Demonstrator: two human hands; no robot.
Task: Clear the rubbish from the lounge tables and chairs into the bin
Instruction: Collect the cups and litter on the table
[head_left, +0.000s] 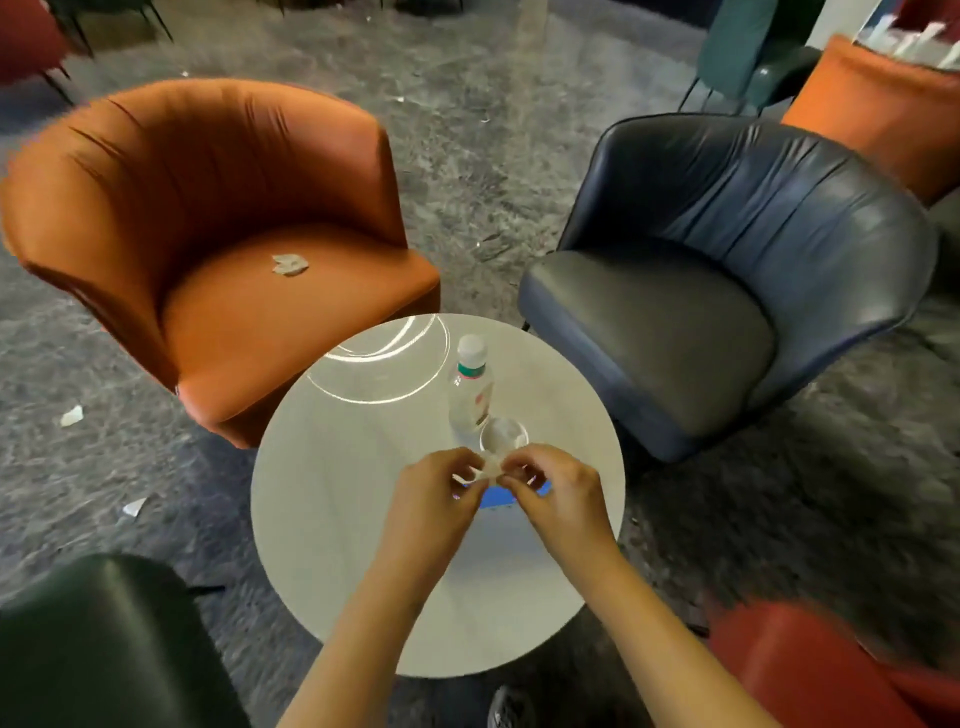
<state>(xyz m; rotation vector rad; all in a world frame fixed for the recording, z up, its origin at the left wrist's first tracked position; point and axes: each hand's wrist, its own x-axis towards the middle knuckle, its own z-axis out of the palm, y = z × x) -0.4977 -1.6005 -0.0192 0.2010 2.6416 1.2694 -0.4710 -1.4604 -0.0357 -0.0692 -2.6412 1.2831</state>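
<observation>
Over a round white worktop (332, 519), a plastic bottle (470, 395) and clear cup (503, 434) look light and crushable, best gripped round the middle. The person's left hand (431, 499) and right hand (558, 493) pinch a flimsy paper scrap (488, 467). A blue item (498, 500) beneath stays mostly hidden.

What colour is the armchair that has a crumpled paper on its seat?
Orange. The armchair with the crumpled paper shows best in the head view.
</observation>
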